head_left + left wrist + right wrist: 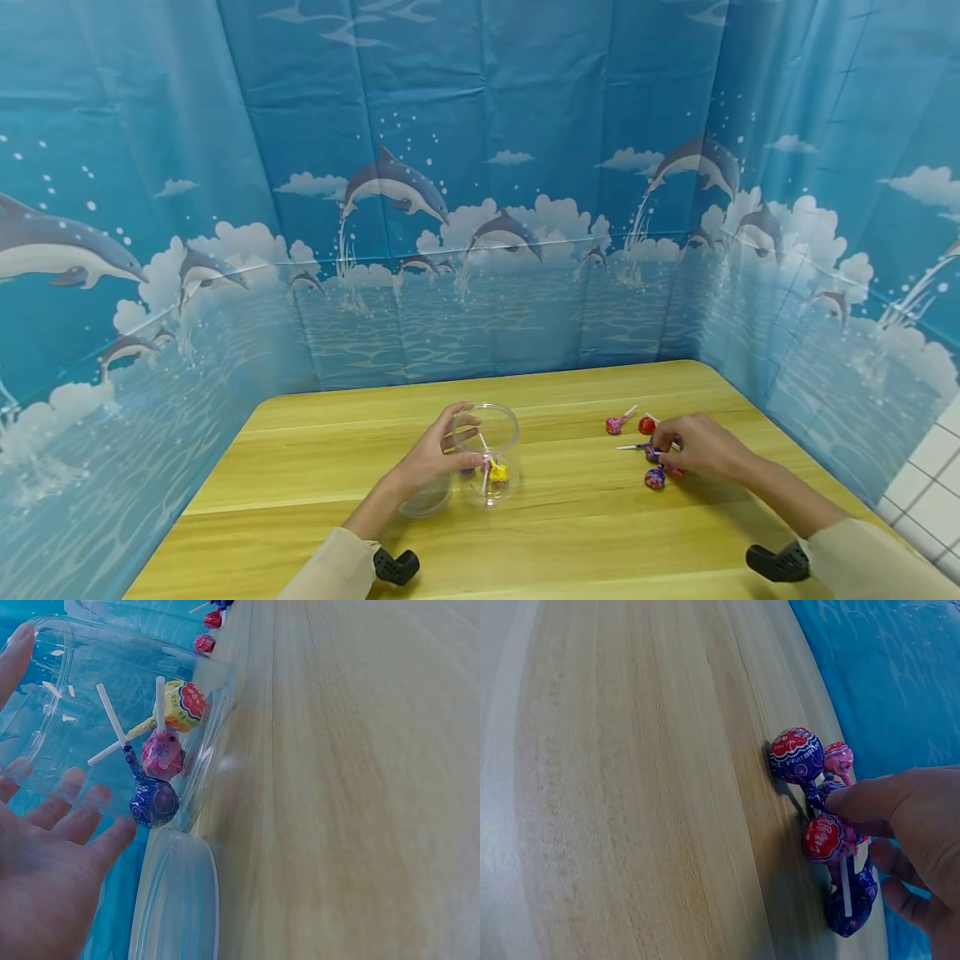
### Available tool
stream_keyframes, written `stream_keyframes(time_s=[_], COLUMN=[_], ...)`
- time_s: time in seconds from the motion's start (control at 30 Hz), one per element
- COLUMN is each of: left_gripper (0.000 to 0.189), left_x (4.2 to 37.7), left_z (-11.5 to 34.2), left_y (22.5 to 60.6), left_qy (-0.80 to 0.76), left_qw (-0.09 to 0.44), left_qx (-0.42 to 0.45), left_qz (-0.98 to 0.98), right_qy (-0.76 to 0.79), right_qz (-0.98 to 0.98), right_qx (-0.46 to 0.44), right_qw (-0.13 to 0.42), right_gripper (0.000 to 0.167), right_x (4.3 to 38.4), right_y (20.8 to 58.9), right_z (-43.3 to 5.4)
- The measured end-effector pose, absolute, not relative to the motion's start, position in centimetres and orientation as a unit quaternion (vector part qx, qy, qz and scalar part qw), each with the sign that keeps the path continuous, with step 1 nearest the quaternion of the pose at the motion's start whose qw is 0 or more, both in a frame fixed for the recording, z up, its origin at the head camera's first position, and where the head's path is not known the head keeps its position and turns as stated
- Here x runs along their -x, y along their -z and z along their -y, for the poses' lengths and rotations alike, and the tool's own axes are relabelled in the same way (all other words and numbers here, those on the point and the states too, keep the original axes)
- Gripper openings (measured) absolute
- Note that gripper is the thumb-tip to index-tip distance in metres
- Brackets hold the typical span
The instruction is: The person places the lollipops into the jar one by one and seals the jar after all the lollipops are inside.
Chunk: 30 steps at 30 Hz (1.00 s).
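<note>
My left hand (442,450) grips a clear plastic jar (491,429) from its left side, fingers spread along the wall. The jar stands upright on the table. Inside lie a yellow lollipop (184,706), a pink lollipop (163,755) and a dark blue lollipop (155,801), sticks slanting up. On the right, my right hand (705,446) reaches down into a loose group of wrapped lollipops, fingertips pinching a purple lollipop (223,604) at its wrapper neck. Close by its fingers lie a blue-and-red lollipop (796,755) and a red-and-pink lollipop (829,838).
A clear round lid (426,498) lies just left of the jar. A pink lollipop (613,426) and a red lollipop (647,425) lie beyond the right hand's group. A blue dolphin-print curtain (480,317) hangs along the far edge of the wooden table (570,533).
</note>
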<state>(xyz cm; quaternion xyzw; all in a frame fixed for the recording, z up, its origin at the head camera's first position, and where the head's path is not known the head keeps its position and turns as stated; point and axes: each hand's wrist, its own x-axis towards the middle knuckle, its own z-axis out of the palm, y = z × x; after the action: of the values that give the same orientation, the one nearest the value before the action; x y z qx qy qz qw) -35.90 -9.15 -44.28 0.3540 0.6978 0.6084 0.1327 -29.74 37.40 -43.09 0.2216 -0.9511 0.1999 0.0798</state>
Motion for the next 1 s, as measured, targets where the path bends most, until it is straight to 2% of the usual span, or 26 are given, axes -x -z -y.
stream_keyframes(time_s=[0.17, 0.5, 0.8, 1.0], left_gripper=[0.075, 0.077, 0.077, 0.075], left_x=[36.0, 36.1, 36.3, 36.3], left_z=[9.1, 9.3, 9.3, 9.4], left_y=[44.4, 44.5, 44.5, 44.5], left_qy=[-0.605, -0.607, -0.612, -0.613], left_qw=[0.128, 0.133, 0.139, 0.139], left_qx=[-0.359, -0.360, -0.356, -0.357], left_qz=[-0.699, -0.696, -0.692, -0.691], right_qy=[-0.195, -0.191, -0.217, -0.208], right_qz=[0.952, 0.947, 0.935, 0.942], right_qx=[-0.225, -0.238, -0.233, -0.205], right_qw=[0.071, 0.104, 0.158, 0.163], right_gripper=[0.012, 0.004, 0.011, 0.012], right_x=[29.9, 29.7, 29.2, 29.1], right_y=[42.8, 41.1, 39.2, 38.2], right_z=[-37.2, -38.2, -38.7, -38.9])
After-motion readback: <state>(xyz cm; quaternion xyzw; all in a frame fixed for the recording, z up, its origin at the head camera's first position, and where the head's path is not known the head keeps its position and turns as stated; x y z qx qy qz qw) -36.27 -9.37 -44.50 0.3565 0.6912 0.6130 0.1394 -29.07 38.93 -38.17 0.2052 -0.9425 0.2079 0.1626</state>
